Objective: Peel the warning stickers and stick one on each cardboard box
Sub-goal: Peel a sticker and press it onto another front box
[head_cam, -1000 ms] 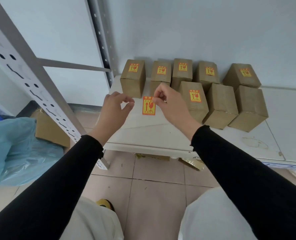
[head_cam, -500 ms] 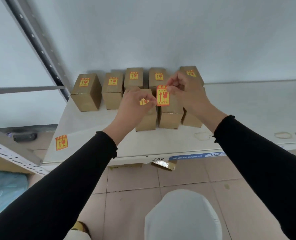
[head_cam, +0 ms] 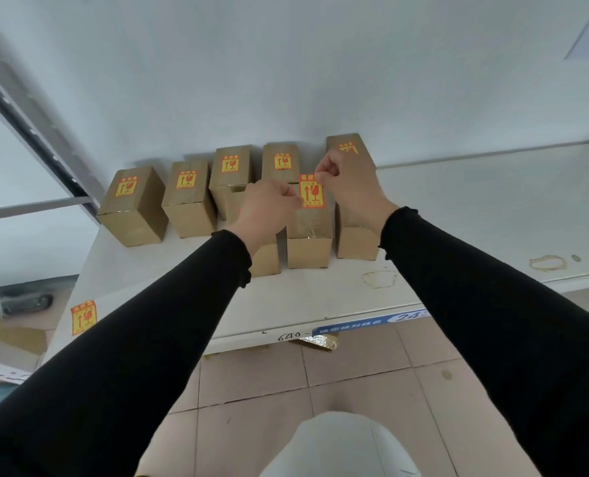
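Near the centre of the frame, both hands work over a cluster of small cardboard boxes on a white desk (head_cam: 320, 297). The right hand (head_cam: 350, 187) is curled, its thumb and forefinger pinching the top right corner of a red and yellow warning sticker (head_cam: 311, 195). The left hand (head_cam: 269, 208) is also curled, with its fingertips at the sticker's left edge; whether they actually pinch it or only touch it cannot be told. The sticker lies over the top face of the middle front box (head_cam: 309, 235), though it is unclear whether it is pressed flat yet.

Behind, along the wall (head_cam: 286, 80), stand four boxes with stickers plainly on their tops: the far-left box (head_cam: 133, 208), the second box (head_cam: 189, 201), the third box (head_cam: 230, 177) and the fourth box (head_cam: 281, 163). At the right end of the row, a fifth box (head_cam: 350, 146) shows a sticker partly hidden by the right hand. Another box (head_cam: 265, 259) in front sits mostly under the left wrist, and a front right box (head_cam: 356, 239) stands just beside the middle one.

In the lower left of the frame, a loose sticker (head_cam: 83, 317) lies near the desk's left edge. A blue label strip (head_cam: 369, 321) runs along the desk's front edge. Below is a tiled floor (head_cam: 320, 373).
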The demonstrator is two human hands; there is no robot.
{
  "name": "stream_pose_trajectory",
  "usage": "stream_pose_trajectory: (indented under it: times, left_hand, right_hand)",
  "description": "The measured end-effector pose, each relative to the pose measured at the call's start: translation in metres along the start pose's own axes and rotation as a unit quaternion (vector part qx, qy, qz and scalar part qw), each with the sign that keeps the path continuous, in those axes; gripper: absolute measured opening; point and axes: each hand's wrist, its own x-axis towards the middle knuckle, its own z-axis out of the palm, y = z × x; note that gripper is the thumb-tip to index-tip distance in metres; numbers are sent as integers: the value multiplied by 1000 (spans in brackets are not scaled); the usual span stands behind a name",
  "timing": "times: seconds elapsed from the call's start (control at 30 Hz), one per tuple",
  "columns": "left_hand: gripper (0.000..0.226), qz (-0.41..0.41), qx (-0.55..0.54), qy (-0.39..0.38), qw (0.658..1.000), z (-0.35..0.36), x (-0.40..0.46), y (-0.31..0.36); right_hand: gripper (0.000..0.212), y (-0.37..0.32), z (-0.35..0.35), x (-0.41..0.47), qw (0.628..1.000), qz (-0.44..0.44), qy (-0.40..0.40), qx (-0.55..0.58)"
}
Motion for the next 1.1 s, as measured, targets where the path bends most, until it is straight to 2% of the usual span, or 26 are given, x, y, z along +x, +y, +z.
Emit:
stream_pose_trajectory:
  times: [0.3, 0.77, 1.1]
  left_hand:
    - [26, -19, 145, -13, 989, 22, 15, -11]
    - [26, -37, 124, -30, 991, 28, 24, -16]
    - [30, 5, 162, -13, 987, 35, 22, -17]
  right_hand:
    - [11, 23, 25, 3, 996, 15, -27, -86]
    - [9, 32, 41, 7, 995, 28, -19, -89]
    - [10, 29, 47, 14, 989, 27, -5, -144]
